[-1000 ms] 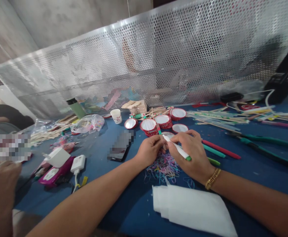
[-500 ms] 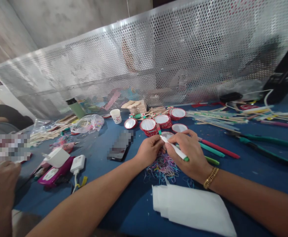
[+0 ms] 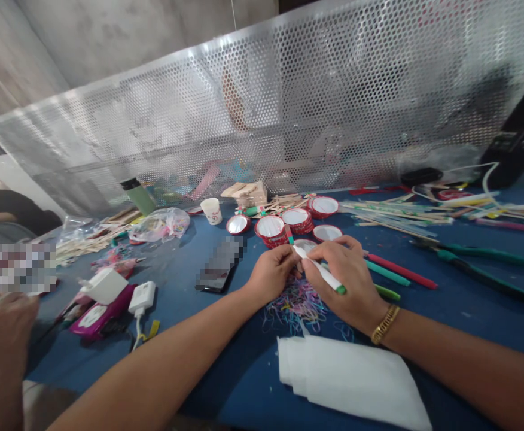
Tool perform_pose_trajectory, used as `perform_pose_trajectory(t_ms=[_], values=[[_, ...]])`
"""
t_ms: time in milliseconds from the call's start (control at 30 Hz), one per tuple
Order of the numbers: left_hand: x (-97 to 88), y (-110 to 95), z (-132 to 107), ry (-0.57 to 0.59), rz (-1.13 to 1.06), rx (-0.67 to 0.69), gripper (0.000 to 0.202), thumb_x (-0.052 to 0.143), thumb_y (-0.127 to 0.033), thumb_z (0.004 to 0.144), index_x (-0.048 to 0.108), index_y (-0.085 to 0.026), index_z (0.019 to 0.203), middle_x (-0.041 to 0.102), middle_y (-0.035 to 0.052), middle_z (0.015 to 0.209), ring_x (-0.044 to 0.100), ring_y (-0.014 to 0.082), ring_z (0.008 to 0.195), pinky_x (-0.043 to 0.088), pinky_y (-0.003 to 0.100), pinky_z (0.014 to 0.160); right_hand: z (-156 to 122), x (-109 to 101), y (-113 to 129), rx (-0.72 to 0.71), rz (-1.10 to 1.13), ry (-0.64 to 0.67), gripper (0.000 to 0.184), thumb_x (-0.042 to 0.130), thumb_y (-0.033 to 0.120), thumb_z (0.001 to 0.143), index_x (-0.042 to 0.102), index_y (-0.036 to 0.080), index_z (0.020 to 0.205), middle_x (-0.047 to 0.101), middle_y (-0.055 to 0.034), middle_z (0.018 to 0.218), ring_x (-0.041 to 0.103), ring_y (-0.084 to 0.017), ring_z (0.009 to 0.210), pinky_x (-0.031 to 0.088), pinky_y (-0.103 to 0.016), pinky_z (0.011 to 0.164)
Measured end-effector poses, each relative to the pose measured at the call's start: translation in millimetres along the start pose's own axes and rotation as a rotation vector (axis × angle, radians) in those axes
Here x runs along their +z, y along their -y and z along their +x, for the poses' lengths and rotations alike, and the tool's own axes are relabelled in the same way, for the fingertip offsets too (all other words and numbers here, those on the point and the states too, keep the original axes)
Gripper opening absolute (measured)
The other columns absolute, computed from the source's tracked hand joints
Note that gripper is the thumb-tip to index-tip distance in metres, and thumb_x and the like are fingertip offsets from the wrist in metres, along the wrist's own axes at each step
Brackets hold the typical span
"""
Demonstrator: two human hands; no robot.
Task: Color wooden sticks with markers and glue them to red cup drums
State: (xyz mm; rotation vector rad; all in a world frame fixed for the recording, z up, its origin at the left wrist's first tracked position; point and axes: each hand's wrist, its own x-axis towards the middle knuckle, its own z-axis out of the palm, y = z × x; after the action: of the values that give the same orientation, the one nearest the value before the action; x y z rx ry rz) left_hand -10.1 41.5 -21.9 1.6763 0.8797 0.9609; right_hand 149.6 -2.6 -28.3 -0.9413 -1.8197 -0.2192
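My left hand (image 3: 273,272) is closed in a pinch on a small flat stick (image 3: 289,234), brownish at its upper end and green lower down. In my right hand (image 3: 345,278) is a white marker (image 3: 325,272) with a green end, slanting up to the left. The marker's tip meets or lies very close to the green part of the stick; my fingers hide the exact contact. Below both hands lies a heap of thin, multicoloured rubber bands (image 3: 298,305). Just beyond them stand several red-rimmed round rolls or tins (image 3: 271,227) with white tops.
A white cloth or bag (image 3: 352,380) lies in front. To the right are coloured pens (image 3: 403,270) and green-handled pliers (image 3: 481,272). Leftward lie a phone (image 3: 219,266), a paper cup (image 3: 211,211) and chargers (image 3: 104,286). Another person's hand (image 3: 2,341) is at far left. Perforated metal screen (image 3: 244,114) behind.
Almost nothing differs. The marker and my right hand have shifted very slightly; both hands keep their holds on the stick and the marker.
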Motion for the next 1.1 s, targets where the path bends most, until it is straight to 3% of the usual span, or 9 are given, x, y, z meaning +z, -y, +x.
perform_pose_trajectory(t_ms=[467, 667, 933, 1100], values=[[-0.7, 3.5, 1.6, 0.009, -0.025, -0.004, 0.035, 0.059, -0.050, 0.085, 0.056, -0.017, 0.073, 0.058, 0.0000, 0.069, 0.055, 0.0131, 0.061, 0.043, 0.025, 0.059, 0.6, -0.6, 0.8, 0.017, -0.045, -0.015, 0.008, 0.054, 0.027, 0.094, 0.055, 0.021, 0.088, 0.066, 0.0008, 0.079, 0.061, -0.017, 0.076, 0.034, -0.041, 0.093], [0.5, -3.5, -0.2, 0.004, 0.004, -0.020, 0.037, 0.063, -0.051, 0.081, 0.053, -0.018, 0.068, 0.053, -0.0026, 0.061, 0.050, 0.0116, 0.056, 0.041, 0.024, 0.057, 0.8, -0.3, 2.2, -0.005, -0.006, 0.015, 0.006, 0.055, 0.024, 0.093, 0.055, 0.021, 0.088, 0.066, 0.0010, 0.081, 0.061, -0.017, 0.076, 0.033, -0.041, 0.094], [-1.4, 4.0, 1.2, 0.009, 0.010, -0.001, 0.036, 0.058, -0.051, 0.086, 0.058, -0.017, 0.074, 0.060, 0.0003, 0.070, 0.056, 0.0134, 0.062, 0.044, 0.025, 0.060, 1.7, -1.1, 2.1, 0.026, -0.053, -0.009, 0.009, 0.053, 0.026, 0.094, 0.054, 0.022, 0.087, 0.065, 0.0013, 0.077, 0.060, -0.017, 0.074, 0.034, -0.040, 0.092], [-0.9, 2.2, 1.1, 0.005, -0.004, 0.001, 0.037, 0.061, -0.051, 0.084, 0.056, -0.017, 0.070, 0.056, -0.0014, 0.064, 0.052, 0.0123, 0.059, 0.042, 0.024, 0.059, 1.9, -1.1, 3.0, -0.008, -0.027, 0.000, 0.007, 0.054, 0.025, 0.093, 0.054, 0.022, 0.087, 0.065, 0.0016, 0.078, 0.059, -0.016, 0.073, 0.033, -0.040, 0.093]])
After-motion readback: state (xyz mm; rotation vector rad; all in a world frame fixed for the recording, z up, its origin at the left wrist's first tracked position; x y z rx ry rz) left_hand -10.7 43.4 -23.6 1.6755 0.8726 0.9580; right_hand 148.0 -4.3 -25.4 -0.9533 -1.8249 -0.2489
